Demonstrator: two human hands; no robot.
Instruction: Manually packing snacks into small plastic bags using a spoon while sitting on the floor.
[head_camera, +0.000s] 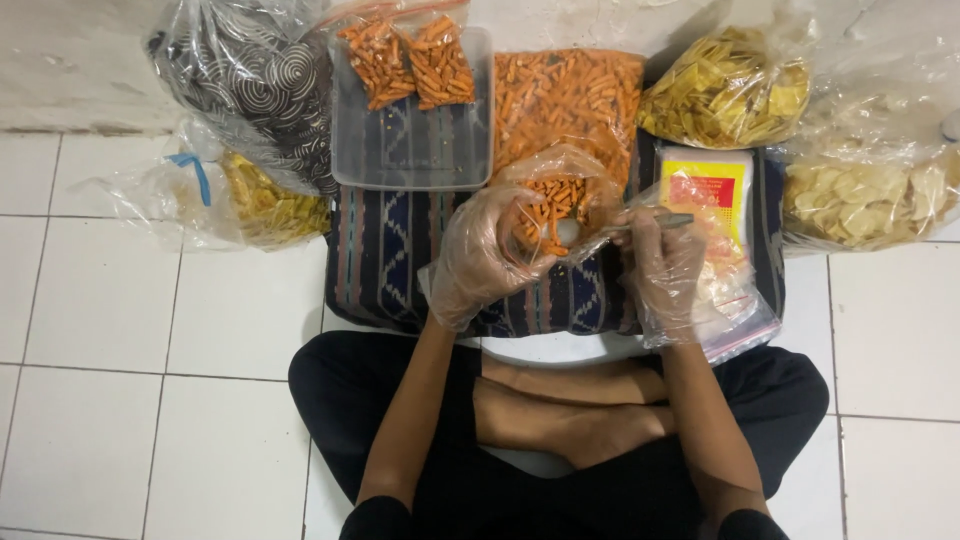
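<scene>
The left hand (487, 255), in a thin clear plastic glove, is closed around the side of a small clear plastic pouch (560, 200) partly filled with orange stick snacks, holding its mouth open above the dark blue patterned woven cloth (385, 265) spread on the white tiled floor (150, 330). The right hand (665, 262), gloved the same way, grips a slim metal spoon (640, 224) whose bowl sits just inside the pouch. The likeliest slip here, as I judge it, is a spill: the pouch is soft and held on one side only, so its mouth could fold shut or tip as the spoon presses in, and sticks would drop onto the cloth; the loose gloves could also let the spoon handle twist. Two small filled pouches of orange sticks (408, 62) lie in a clear rectangular plastic tray (410, 150) beyond the left hand. Next to the tray sits a large open clear bag of the same orange sticks (570, 95). To the right is a flat pack of empty pouches with a yellow and red label (705, 190), touching the right hand. Big clear bags of yellow chips (725, 90) and pale chips (870, 200) stand at the far right, another bag of yellow chips tied with blue tape (260, 205) at the left, and a bag of dark swirl-patterned snacks (255, 80) behind it.
</scene>
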